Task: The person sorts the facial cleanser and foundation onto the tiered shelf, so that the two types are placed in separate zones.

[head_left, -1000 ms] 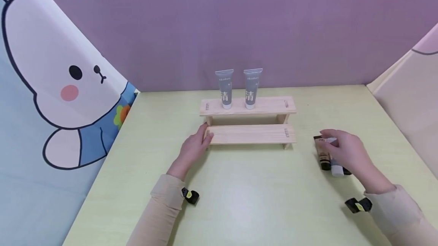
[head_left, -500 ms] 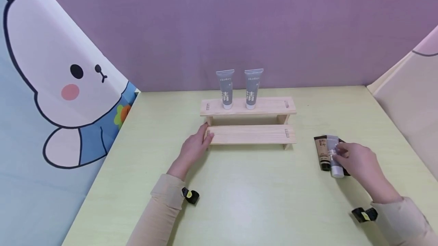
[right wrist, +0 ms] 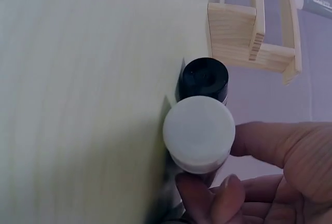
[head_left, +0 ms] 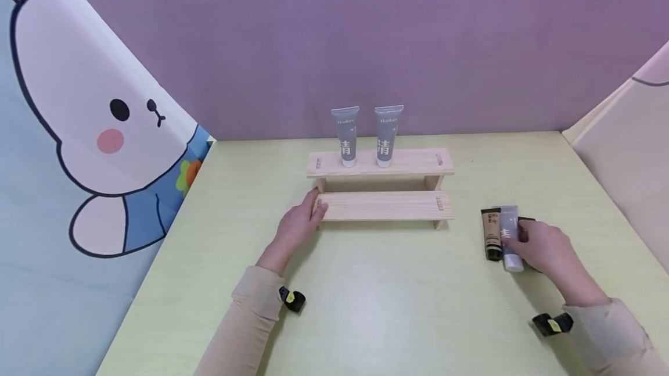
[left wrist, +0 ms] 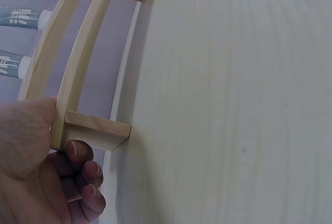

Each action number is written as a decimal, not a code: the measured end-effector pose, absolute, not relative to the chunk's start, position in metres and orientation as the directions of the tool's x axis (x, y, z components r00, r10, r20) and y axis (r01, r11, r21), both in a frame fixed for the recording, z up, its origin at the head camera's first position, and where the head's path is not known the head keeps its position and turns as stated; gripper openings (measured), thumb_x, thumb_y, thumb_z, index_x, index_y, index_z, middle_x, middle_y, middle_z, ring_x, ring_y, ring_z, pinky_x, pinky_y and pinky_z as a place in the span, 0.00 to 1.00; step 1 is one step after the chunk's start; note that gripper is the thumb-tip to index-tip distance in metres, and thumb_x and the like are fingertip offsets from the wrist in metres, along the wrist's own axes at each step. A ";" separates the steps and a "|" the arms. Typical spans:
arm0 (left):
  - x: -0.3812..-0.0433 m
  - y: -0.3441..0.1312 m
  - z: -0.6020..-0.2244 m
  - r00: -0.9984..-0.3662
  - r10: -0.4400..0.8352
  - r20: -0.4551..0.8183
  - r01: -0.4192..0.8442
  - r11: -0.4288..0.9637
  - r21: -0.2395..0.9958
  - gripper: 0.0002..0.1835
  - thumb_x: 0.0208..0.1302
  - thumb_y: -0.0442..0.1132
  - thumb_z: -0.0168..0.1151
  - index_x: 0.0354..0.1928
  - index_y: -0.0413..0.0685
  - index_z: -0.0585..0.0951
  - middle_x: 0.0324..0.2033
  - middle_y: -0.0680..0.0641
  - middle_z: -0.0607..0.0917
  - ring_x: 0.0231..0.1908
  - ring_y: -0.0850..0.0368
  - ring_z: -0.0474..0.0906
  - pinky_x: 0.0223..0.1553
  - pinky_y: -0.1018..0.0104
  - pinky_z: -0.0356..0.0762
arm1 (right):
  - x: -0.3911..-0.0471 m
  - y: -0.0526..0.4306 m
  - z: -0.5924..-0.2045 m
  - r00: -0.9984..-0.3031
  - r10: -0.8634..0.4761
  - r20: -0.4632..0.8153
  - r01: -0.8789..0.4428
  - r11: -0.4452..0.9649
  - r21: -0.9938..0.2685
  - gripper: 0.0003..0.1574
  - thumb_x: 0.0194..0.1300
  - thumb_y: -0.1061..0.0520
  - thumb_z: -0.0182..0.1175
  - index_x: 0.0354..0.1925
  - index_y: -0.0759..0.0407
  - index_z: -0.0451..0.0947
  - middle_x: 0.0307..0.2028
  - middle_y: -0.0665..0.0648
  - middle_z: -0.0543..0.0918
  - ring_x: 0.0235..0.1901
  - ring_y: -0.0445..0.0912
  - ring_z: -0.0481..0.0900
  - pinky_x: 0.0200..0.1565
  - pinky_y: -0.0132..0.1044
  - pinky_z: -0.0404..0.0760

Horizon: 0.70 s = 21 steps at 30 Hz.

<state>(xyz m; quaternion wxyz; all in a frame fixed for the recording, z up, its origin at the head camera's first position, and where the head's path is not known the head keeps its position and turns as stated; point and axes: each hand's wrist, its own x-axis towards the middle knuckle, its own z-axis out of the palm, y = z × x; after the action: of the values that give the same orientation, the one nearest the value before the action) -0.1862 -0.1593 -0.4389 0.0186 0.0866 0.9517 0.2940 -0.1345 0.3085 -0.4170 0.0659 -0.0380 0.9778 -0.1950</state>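
Observation:
A two-step wooden rack [head_left: 384, 206] stands on the table. My left hand [head_left: 298, 226] grips the left end of its lower board, thumb on top and fingers curled beneath, as the left wrist view shows. Two grey tubes, one on the left [head_left: 347, 135] and one on the right [head_left: 387, 135], stand on their white caps on the upper board. To the right, my right hand [head_left: 546, 248] pinches a grey tube [head_left: 509, 228] lying flat; its white cap [right wrist: 199, 133] faces the right wrist camera. Left of it lies a brown tube [head_left: 492, 231] with a black cap. Another dark tube [head_left: 525, 222] is mostly hidden by the hand.
The light wooden table [head_left: 376, 306] runs back to a purple backdrop [head_left: 366, 45]. A cloth with a cartoon rabbit [head_left: 104, 132] hangs along the left side, and a pale cloth [head_left: 627, 149] along the right.
My right hand drew back from above the tubes toward the right, then its thumb and fingers came onto the lying grey tube. My left hand stays on the rack.

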 end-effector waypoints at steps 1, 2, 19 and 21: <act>-0.186 -0.159 -0.438 -0.985 0.174 0.015 0.152 0.811 0.564 0.30 0.77 0.53 0.44 0.73 0.47 0.60 0.49 0.36 0.83 0.47 0.38 0.81 0.44 0.44 0.76 | -0.135 0.309 -0.417 -0.985 -0.096 -0.144 -0.031 0.918 -0.396 0.19 0.64 0.52 0.62 0.26 0.63 0.69 0.19 0.54 0.72 0.21 0.47 0.70 0.22 0.40 0.68; -0.186 -0.159 -0.438 -0.985 0.173 0.016 0.152 0.812 0.564 0.30 0.77 0.53 0.44 0.73 0.47 0.60 0.49 0.36 0.83 0.47 0.38 0.81 0.44 0.44 0.76 | -0.136 0.310 -0.418 -0.982 -0.095 -0.162 -0.022 0.915 -0.403 0.19 0.64 0.51 0.61 0.27 0.64 0.69 0.20 0.54 0.73 0.20 0.47 0.71 0.22 0.40 0.69; -0.187 -0.160 -0.441 -0.984 0.176 0.012 0.153 0.817 0.557 0.31 0.76 0.55 0.44 0.73 0.47 0.59 0.49 0.36 0.84 0.46 0.38 0.81 0.43 0.44 0.77 | -0.133 0.315 -0.420 -0.972 -0.085 -0.218 0.037 0.863 -0.504 0.38 0.67 0.50 0.60 0.54 0.85 0.63 0.35 0.72 0.81 0.28 0.51 0.78 0.25 0.41 0.76; -0.188 -0.160 -0.441 -0.985 0.172 0.006 0.146 0.817 0.558 0.31 0.76 0.55 0.43 0.74 0.48 0.59 0.48 0.36 0.84 0.46 0.39 0.81 0.43 0.45 0.77 | -0.132 0.315 -0.419 -0.974 -0.080 -0.212 0.039 0.863 -0.504 0.40 0.67 0.50 0.60 0.56 0.86 0.61 0.39 0.76 0.80 0.30 0.53 0.80 0.26 0.40 0.77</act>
<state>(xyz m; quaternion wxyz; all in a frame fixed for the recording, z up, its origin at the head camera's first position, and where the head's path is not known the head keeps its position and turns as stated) -0.1875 -0.1602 -0.4412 0.0221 0.0836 0.9529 0.2907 -0.1319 0.3153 -0.4194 0.1137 -0.0107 0.9583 -0.2619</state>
